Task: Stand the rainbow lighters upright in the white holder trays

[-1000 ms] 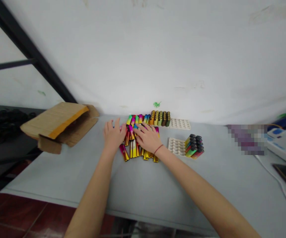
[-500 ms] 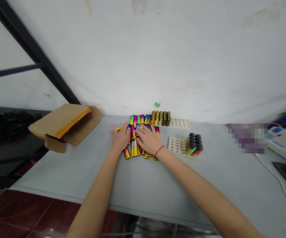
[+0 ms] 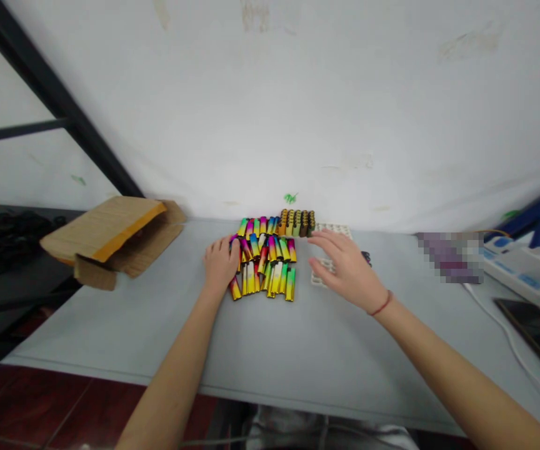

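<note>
Rows of shiny multicoloured tubes [image 3: 277, 278], fading to gold, lie on the grey table. My left hand [image 3: 222, 261] rests against their left edge, its fingers extended and touching them. To the right, my right hand [image 3: 342, 262] hovers with fingers apart and nothing held, over a white tray with holes [image 3: 317, 275]. It mostly hides black-topped lighters [image 3: 366, 256]. Behind the tubes stands a block of upright pieces with gold tops [image 3: 297, 223], beside a second white tray [image 3: 338, 229] by the wall.
An open cardboard box [image 3: 105, 231] lies at the left of the table [image 3: 157, 331]. On the right are a white power strip [image 3: 527, 269], a dark phone [image 3: 535, 334] and a white cable [image 3: 499, 322]. Dark items [image 3: 7, 240] sit on a shelf at far left.
My right hand has lifted off the tubes and moved right, over the near tray and lighters, uncovering the tubes. My left hand stays at the tubes' left side. The view has shifted slightly.
</note>
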{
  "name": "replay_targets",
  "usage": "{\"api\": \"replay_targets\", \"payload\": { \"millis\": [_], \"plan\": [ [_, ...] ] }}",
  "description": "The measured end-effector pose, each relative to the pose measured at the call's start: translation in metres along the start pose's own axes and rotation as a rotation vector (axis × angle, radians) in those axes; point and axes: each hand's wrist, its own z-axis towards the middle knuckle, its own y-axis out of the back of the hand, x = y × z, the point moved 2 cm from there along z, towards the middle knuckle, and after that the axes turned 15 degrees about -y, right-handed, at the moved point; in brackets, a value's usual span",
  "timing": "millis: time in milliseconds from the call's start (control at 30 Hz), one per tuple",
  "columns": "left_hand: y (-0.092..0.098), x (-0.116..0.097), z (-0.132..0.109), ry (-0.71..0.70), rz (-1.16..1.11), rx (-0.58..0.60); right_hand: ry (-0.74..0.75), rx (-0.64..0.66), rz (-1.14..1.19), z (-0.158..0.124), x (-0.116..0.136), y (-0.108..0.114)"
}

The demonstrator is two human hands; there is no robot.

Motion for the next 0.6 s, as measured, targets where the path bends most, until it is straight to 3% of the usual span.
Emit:
{"api": "replay_targets", "payload": {
  "millis": [167, 267, 367, 467, 533, 600],
  "plan": [
    [0.002, 0.001, 0.002, 0.037, -0.027, 0.027, -0.258, -0.192, 0.023, -0.01, -0.057, 0.045],
    [0.015, -0.011, 0.007, 0.008, -0.016, -0.095, -0.303, -0.137, 0.011, -0.024, -0.083, 0.051],
    [0.032, -0.047, 0.013, -0.191, -0.151, -0.148, -0.286, 0.025, 0.026, -0.043, -0.1, 0.04],
    [0.035, -0.102, 0.014, -0.49, -0.391, 0.08, -0.312, 0.115, 0.116, -0.059, -0.115, 0.022],
    [0.025, -0.14, 0.012, -0.632, -0.548, 0.284, -0.331, 0.167, 0.184, -0.065, -0.125, 0.008],
    [0.007, -0.172, 0.009, -0.69, -0.659, 0.436, -0.357, 0.221, 0.244, -0.067, -0.133, -0.005]
  ]
}}
